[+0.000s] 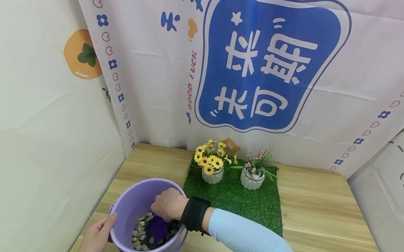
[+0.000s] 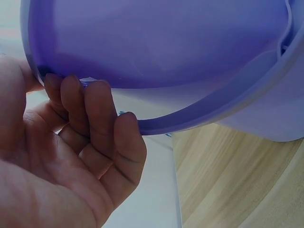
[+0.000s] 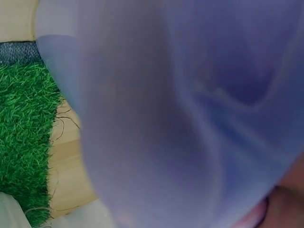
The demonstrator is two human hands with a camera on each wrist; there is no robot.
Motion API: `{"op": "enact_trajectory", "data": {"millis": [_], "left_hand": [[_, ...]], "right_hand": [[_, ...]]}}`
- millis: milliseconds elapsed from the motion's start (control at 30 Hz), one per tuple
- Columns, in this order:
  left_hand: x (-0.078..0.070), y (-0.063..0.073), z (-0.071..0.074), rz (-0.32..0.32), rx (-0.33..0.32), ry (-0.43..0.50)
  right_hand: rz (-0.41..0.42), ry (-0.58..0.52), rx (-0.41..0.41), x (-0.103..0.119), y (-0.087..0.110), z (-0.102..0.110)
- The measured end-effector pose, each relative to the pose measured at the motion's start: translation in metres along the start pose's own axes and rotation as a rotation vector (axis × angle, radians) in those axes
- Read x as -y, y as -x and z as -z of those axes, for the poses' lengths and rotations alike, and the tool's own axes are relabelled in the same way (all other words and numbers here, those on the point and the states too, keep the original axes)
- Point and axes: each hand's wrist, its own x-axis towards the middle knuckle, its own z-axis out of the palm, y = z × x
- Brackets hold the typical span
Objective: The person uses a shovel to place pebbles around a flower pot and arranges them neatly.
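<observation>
A light purple bucket [image 1: 135,203] stands at the front left of the wooden table, with pebbles [image 1: 139,234] at its bottom. At its left side my left hand [image 1: 96,236] holds the edge, thumb on the rim; in the left wrist view the fingers [image 2: 100,109] curl round the purple band there. My right hand [image 1: 167,204] reaches into the bucket, curled in a fist above a dark purple shovel blade [image 1: 157,228] lying over the pebbles. It grips the shovel from above, the handle hidden in the fist. Blurred bucket wall [image 3: 142,118] fills most of the right wrist view.
Behind the bucket lies a green artificial grass mat [image 1: 241,201]. On it stand a white pot with yellow flowers [image 1: 212,160] and another white pot with pink flowers [image 1: 253,179]. Printed cloth [image 1: 155,71] hangs along the back, and pale walls flank the table [image 1: 327,232].
</observation>
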Motion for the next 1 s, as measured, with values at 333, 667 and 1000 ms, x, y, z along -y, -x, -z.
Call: {"op": "enact_trajectory", "data": {"millis": [333, 667, 1000], "left_hand": [[-0.002, 0.000, -0.001, 0.017, -0.001, -0.003], [-0.001, 0.000, -0.004, 0.009, -0.022, 0.009], [-0.001, 0.000, -0.003, 0.001, -0.035, -0.001]], "right_hand": [[0.046, 0.012, -0.001, -0.004, -0.002, -0.007], [0.048, -0.023, 0.011, -0.006, -0.005, -0.011], [0.070, -0.048, 0.030, -0.009, -0.005, -0.012]]}}
